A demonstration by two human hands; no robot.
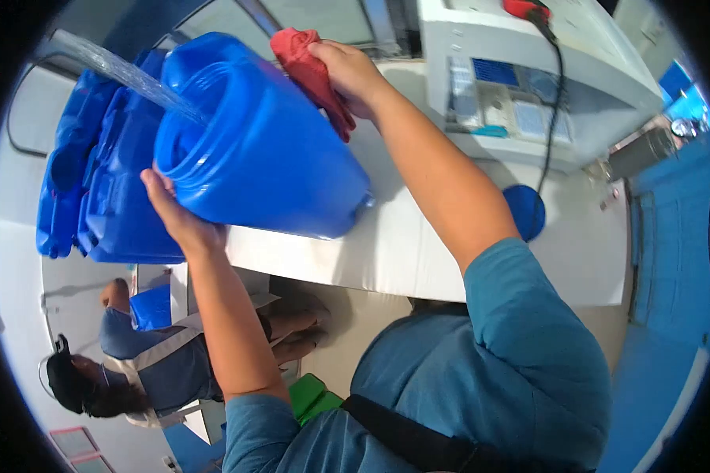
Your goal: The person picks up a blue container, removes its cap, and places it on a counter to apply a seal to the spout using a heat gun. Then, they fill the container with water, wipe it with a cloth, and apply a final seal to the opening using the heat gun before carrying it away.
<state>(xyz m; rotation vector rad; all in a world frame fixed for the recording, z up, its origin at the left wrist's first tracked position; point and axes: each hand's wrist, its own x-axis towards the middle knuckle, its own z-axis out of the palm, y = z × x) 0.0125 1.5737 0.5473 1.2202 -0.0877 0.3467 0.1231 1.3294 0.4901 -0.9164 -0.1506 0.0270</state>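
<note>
A large blue plastic jug lies tilted over the white counter, its wide threaded mouth facing left. My left hand grips it at the mouth's lower edge, thumb by the rim and the other fingers hidden behind the jug. My right hand is closed around a red cloth at the jug's upper right side, and part of the cloth hangs down along that side. A clear, shiny tube-like piece runs from the upper left and overlaps the mouth in this view.
More blue jugs stand close together at left. A white machine with a black cable sits on the counter at right, beside a round blue disc. Another person is at lower left, near a green object.
</note>
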